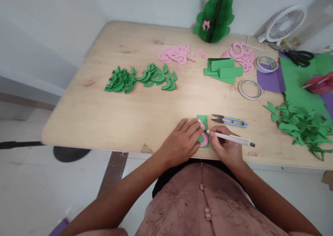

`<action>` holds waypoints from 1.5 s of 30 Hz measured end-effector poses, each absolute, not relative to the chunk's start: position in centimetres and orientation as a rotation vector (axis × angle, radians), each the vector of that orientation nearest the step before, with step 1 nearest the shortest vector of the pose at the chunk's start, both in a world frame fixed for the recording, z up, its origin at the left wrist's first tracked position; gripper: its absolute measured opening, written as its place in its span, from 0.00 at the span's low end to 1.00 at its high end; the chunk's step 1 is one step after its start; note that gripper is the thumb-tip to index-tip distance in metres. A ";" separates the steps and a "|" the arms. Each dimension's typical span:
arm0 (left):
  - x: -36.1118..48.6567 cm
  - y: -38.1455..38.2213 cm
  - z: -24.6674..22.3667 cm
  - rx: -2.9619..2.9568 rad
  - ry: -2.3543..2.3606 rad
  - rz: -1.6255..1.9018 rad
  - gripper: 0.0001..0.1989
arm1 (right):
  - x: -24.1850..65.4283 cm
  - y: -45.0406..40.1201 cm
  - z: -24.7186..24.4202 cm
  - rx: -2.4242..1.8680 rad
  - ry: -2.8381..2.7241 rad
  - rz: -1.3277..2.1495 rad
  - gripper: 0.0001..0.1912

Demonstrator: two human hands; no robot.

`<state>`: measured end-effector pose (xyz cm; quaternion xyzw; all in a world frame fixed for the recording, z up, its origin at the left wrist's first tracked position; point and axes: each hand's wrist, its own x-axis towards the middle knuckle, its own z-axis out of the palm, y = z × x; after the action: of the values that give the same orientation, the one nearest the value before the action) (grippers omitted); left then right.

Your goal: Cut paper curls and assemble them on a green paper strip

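Observation:
A small green paper strip (202,119) lies near the table's front edge with a curved pink paper piece (204,140) on top. My left hand (181,141) rests flat over the left side of both, its fingers stretched out and holding nothing. In my right hand (225,146) is a white pen (231,138), pinched between thumb and fingers, its tip at the pink piece's edge. Just behind the pen lie blue thread snips (230,120).
Green curved cutouts (158,77), pink cutouts (177,54), folded green strips (226,69) and tape rolls (250,89) lie farther back. Green scraps (303,125) and black scissors (299,57) are at right. A green paper figure (217,17) and a white fan (283,25) stand by the wall.

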<state>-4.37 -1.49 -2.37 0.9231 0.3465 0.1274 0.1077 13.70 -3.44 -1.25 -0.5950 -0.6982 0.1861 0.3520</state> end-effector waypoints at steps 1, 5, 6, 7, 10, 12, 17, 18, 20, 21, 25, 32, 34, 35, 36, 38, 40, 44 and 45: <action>-4.4 -1.5 -2.4 2.715 1.020 0.377 0.22 | 13.7 -3.4 -1.3 -1.545 -1.805 0.483 0.02; -4.4 -1.5 -2.3 2.709 1.017 0.382 0.22 | 13.8 -3.4 -1.3 -1.571 -1.765 0.489 0.03; -4.4 -1.5 -2.3 2.708 1.017 0.381 0.22 | 13.8 -3.3 -1.4 -1.572 -1.748 0.494 0.04; -4.4 -1.5 -2.3 2.708 1.016 0.380 0.22 | 13.9 -3.3 -1.4 -1.570 -1.734 0.502 0.04; -4.4 -1.5 -2.3 2.711 1.018 0.384 0.22 | 13.9 -3.3 -1.5 -1.560 -1.726 0.538 0.04; -4.4 -1.5 -2.4 2.710 1.019 0.380 0.22 | 13.9 -3.3 -1.5 -1.542 -1.732 0.570 0.04; -4.4 -1.5 -2.3 2.709 1.012 0.369 0.21 | 13.8 -3.2 -1.3 -1.505 -1.757 0.594 0.04; -4.4 -1.5 -2.3 2.707 1.011 0.361 0.21 | 13.8 -3.2 -1.3 -1.506 -1.763 0.590 0.04; -4.4 -1.5 -2.3 2.705 1.011 0.348 0.22 | 13.9 -3.2 -1.3 -1.510 -1.766 0.590 0.04; -4.4 -1.5 -2.3 2.706 1.012 0.348 0.22 | 13.9 -3.2 -1.3 -1.515 -1.764 0.594 0.04; -4.4 -1.5 -2.3 2.712 1.011 0.362 0.21 | 13.9 -3.2 -1.4 -1.528 -1.757 0.609 0.04; -4.4 -1.4 -2.4 2.714 1.015 0.372 0.21 | 13.9 -3.1 -1.5 -1.495 -1.764 0.610 0.04; -4.4 -1.4 -2.4 2.719 1.014 0.384 0.21 | 13.9 -3.1 -1.5 -1.497 -1.763 0.618 0.03; -4.4 -1.4 -2.4 2.721 1.014 0.389 0.21 | 13.9 -3.1 -1.5 -1.500 -1.767 0.623 0.03; -4.4 -1.4 -2.4 2.722 1.014 0.392 0.21 | 13.9 -3.1 -1.5 -1.503 -1.769 0.624 0.03; -4.4 -1.4 -2.4 2.720 1.013 0.390 0.21 | 13.9 -3.1 -1.4 -1.507 -1.775 0.621 0.03; -4.4 -1.4 -2.4 2.716 1.011 0.381 0.21 | 13.9 -3.1 -1.4 -1.500 -1.779 0.610 0.03; -4.4 -1.5 -2.4 2.713 1.014 0.383 0.21 | 13.9 -3.1 -1.4 -1.491 -1.780 0.607 0.03; -4.4 -1.5 -2.3 2.713 1.016 0.389 0.21 | 13.9 -3.1 -1.4 -1.494 -1.779 0.610 0.03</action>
<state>-4.36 -1.45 -2.35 0.9227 0.3455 0.1321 0.1091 13.90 -3.09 -1.37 -0.5799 -0.6906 0.2368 0.3614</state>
